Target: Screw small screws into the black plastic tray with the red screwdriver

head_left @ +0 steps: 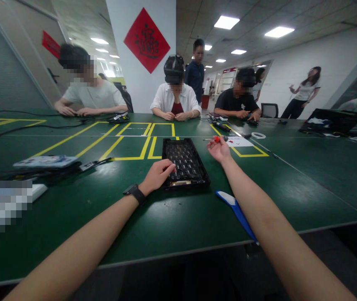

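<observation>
A black rectangular tray (202,177), with rows of small shiny shapes inside, lies flat on the table in front of me. My left hand (157,176), wearing a dark wristwatch, is closed at the tray's near left edge, thumb over the rim; its curled fingers are partly hidden. To the right of the tray, my right hand (219,150) is raised palm up, its fingers closed around a screwdriver (217,139) with a red and black handle. The thin shaft points left. Below my right forearm lies a blue and white long-handled tool (236,211), partly covered by the arm.
The green table (128,234) carries yellow tape outlines. White paper (242,142) with small red pieces and a white tape ring (258,135) lie beyond my right hand. A phone-like slab (45,161) and cables are at left. Several people sit or stand opposite.
</observation>
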Demonstrator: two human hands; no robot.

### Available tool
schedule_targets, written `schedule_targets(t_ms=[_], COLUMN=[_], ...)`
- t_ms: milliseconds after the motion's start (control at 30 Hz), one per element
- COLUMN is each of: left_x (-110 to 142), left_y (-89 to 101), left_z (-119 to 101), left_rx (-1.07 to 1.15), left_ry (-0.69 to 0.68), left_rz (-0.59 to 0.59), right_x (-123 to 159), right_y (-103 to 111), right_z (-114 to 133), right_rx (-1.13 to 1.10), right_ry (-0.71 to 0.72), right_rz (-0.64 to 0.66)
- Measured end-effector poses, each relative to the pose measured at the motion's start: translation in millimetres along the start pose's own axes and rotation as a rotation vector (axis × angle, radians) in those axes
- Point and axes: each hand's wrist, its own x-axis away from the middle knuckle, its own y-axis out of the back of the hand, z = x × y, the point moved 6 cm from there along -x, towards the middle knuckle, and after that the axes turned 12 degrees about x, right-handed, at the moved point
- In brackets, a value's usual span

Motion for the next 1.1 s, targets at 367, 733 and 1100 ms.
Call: schedule_targets(t_ms=[367, 733, 1100], left_x=[0, 0, 0], left_y=[-0.2, -1.0, -0.5], left_z=[2, 2, 1], left_rx=[-0.006, 0.001, 0.022], left_ry=[0.010, 0.024, 0.029], left_rz=[0.010, 0.016, 0.010], right_x=[-11, 32, 29], right_y=[-40, -53, -74], right_z=[4, -22, -9], right_rx=[0.113, 0.138, 0.201], right_ry=[-0.066, -0.121, -0.153], right_rz=[0.011, 0.057, 0.101])
